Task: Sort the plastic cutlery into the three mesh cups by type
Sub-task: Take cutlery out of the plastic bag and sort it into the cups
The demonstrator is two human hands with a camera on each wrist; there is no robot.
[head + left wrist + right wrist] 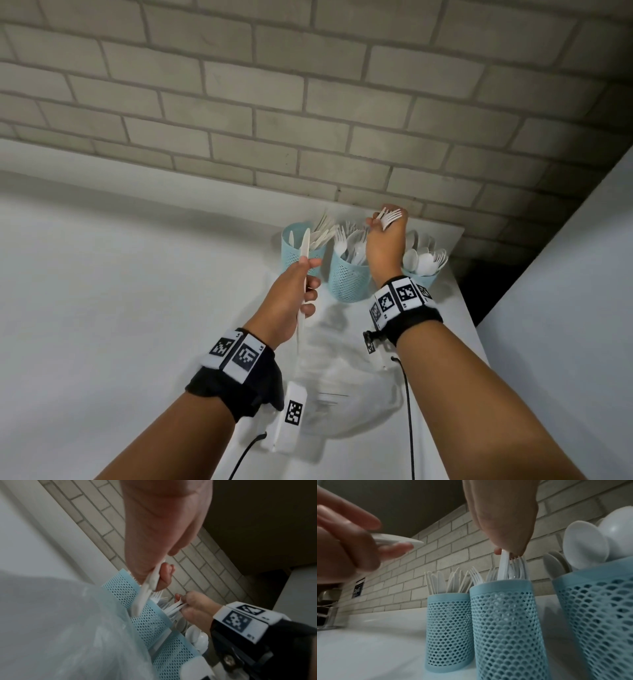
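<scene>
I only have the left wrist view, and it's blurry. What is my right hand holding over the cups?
Observer: The right hand pinches a bunch of forks above the middle cup, which already holds forks.
Operator: And the knife in my left?
Observer: The left hand holds one knife, blade up, in front of the left cup, which holds knives.
Operator: Third cup?
Observer: The right cup holds spoons.

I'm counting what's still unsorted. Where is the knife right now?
In the head view the knife is held in the left hand, left of centre, its blade pointing up in front of the leftmost mesh cup, which already holds knives.
</scene>
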